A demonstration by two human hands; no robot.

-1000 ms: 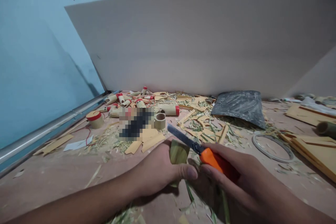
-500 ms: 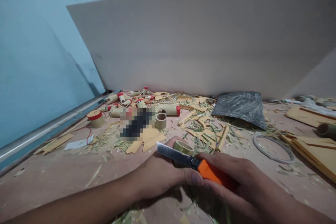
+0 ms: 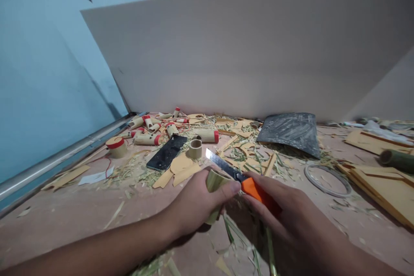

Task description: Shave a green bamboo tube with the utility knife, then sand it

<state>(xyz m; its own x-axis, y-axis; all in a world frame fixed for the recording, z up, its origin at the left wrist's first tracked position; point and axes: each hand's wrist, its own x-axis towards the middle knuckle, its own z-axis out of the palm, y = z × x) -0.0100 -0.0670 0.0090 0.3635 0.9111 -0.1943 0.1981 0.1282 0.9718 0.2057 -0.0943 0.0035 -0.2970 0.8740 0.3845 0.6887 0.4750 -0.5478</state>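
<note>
1) A bamboo tube [image 3: 212,184] is being gripped snugly in the left hand [image 3: 196,205], near the front of the worktop [image 3: 48,224], just beside the blade of an orange-handled knife [image 3: 255,192]; the knife is being held in the closed right hand [image 3: 291,213]
2) One phone [image 3: 167,152], one grey ring [image 3: 336,192] and one dark sheet [image 3: 289,133] are being counted
3) The tube's near side is being partly covered by the left thumb [image 3: 231,188]; the hands are being surrounded by shavings [image 3: 142,177], the back being blocked by a pale board [image 3: 226,51]

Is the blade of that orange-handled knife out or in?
Out: the bare grey metal blade extends beyond the orange handle held in the right hand.
</note>
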